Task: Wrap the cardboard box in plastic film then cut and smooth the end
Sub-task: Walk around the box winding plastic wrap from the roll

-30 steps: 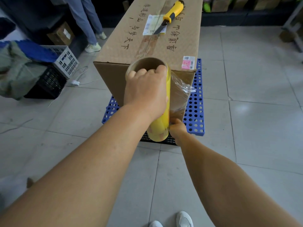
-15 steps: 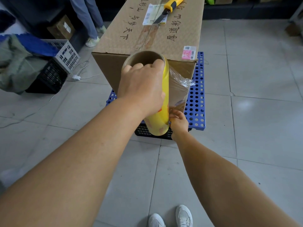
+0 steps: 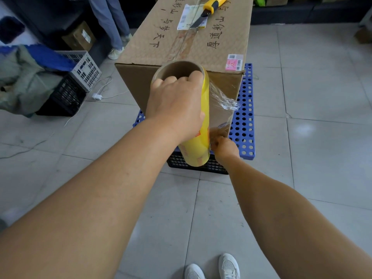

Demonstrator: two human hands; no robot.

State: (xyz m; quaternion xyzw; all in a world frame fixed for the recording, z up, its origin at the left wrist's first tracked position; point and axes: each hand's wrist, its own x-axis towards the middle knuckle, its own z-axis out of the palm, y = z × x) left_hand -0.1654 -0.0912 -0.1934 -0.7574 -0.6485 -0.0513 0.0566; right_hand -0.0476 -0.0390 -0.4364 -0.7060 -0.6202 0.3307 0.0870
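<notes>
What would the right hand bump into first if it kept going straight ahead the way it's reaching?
Most likely the near end face of the cardboard box. The right hand pinches the loose plastic film just in front of that face, beside the film roll. Depth is hard to judge from this view.

The cardboard box [image 3: 193, 45] was brown corrugated paperboard, matt and a little rough, with a strip of glossy clear tape [image 3: 185, 43] along its top seam. The film roll [image 3: 199, 141] had a matt brown cardboard core and a shiny yellow surface. The loose plastic film [image 3: 223, 99] was transparent, wrinkled and glossy. The utility knife [image 3: 209, 9] had a smooth yellow plastic handle and a metal blade. The blue pallet [image 3: 244, 121] looked like hard perforated plastic. The floor tiles [image 3: 322, 97] were smooth and slightly glossy.
</notes>
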